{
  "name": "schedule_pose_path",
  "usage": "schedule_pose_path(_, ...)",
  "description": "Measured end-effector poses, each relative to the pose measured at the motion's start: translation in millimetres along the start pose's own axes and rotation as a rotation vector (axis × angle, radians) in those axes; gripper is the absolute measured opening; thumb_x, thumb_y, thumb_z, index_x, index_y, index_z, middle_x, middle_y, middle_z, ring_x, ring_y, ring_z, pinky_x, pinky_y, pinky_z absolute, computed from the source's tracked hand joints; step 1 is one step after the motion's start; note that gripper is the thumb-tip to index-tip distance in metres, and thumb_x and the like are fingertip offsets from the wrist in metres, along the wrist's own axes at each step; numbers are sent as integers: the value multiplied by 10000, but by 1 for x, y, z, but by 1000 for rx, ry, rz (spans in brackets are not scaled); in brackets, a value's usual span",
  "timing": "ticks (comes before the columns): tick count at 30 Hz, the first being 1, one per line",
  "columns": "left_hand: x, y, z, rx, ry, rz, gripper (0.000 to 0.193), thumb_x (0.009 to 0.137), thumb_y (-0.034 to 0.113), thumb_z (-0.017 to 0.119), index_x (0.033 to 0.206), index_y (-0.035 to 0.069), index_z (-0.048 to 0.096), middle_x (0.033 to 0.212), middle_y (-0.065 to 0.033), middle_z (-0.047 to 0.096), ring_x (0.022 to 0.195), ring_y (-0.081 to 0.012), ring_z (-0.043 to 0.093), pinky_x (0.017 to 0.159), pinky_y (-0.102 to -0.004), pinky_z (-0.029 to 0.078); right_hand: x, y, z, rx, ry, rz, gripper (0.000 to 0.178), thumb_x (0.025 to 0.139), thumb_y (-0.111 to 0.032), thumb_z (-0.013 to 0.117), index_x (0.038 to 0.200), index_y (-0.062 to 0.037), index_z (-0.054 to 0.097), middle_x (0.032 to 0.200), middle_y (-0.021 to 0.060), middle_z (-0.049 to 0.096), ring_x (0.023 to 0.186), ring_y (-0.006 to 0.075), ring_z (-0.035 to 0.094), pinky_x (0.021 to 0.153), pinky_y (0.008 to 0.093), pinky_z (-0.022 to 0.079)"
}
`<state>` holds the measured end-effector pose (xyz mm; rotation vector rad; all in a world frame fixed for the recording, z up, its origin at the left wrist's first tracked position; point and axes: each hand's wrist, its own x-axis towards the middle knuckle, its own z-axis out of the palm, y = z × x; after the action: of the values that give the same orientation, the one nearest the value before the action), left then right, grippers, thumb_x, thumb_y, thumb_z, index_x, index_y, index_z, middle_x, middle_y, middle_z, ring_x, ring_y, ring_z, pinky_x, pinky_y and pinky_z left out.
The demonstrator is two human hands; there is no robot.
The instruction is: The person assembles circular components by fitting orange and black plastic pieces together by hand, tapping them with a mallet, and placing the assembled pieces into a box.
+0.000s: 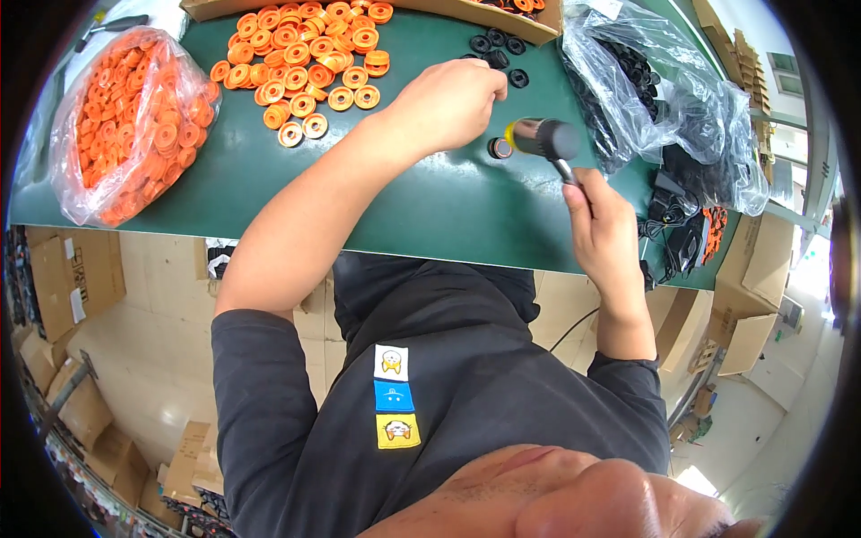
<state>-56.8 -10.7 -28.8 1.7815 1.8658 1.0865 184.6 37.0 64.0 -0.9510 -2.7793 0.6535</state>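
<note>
My right hand (601, 220) is closed round the metal handle of a mallet (547, 139). The mallet's head is black at one end and yellow at the other, slightly blurred, raised above the green table (430, 211). Beside the yellow end stands a small round black part (500, 148) with an orange rim. My left hand (448, 106) is over the table with its fingers curled in; what they hold, if anything, is hidden. Just past it lie several loose black rings (517, 78). Left of it spreads a pile of orange wheels (300, 58).
A clear bag of orange wheels (134, 130) sits at the left end. Clear plastic bags with black parts (628, 76) lie at the right, near black cables and an adapter (673, 215). An open cardboard box (516, 22) stands along the far edge.
</note>
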Motion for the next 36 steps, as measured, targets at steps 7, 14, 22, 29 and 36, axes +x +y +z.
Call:
schedule_pose_path(7, 3, -1, 1, -3, -24, -6, 174, 939, 79, 540, 1011, 16, 685, 965, -157, 675, 970, -358, 650, 865, -444, 523, 0, 12, 14, -74, -83, 1, 124, 984, -169, 612, 1029, -56, 590, 752, 203, 625, 696, 438, 620, 607, 498, 468)
schedule_pose_path(14, 2, -2, 2, 1, -17, 4, 169, 938, 71, 538, 1007, 12, 681, 967, -159, 666, 953, -356, 649, 863, -443, 517, -12, 10, 9, 21, 38, 34, 117, 993, -155, 598, 1003, -39, 588, 731, 198, 610, 687, 431, 611, 613, 488, 461)
schedule_pose_path(22, 2, 0, 0, -6, -24, -13, 172, 940, 72, 537, 1009, 12, 682, 966, -162, 666, 958, -359, 649, 860, -440, 517, -10, 21, 17, 57, 19, 104, 142, 993, -167, 604, 1005, -27, 586, 747, 220, 623, 710, 454, 624, 609, 492, 464)
schedule_pose_path(29, 2, 1, -2, 7, -38, -8, 174, 935, 64, 540, 1021, 8, 681, 967, -165, 665, 957, -354, 653, 848, -432, 524, 0, 19, 14, 41, -9, 101, 150, 995, -185, 595, 996, -35, 582, 738, 220, 621, 707, 454, 620, 610, 506, 460)
schedule_pose_path(36, -1, 12, -14, 21, -144, 59, 219, 872, 139, 667, 1050, 12, 670, 954, -144, 652, 926, -328, 657, 804, -420, 539, 3, 45, 21, 151, 27, 106, 166, 976, -198, 636, 996, -33, 632, 723, 198, 618, 668, 404, 625, 609, 446, 478)
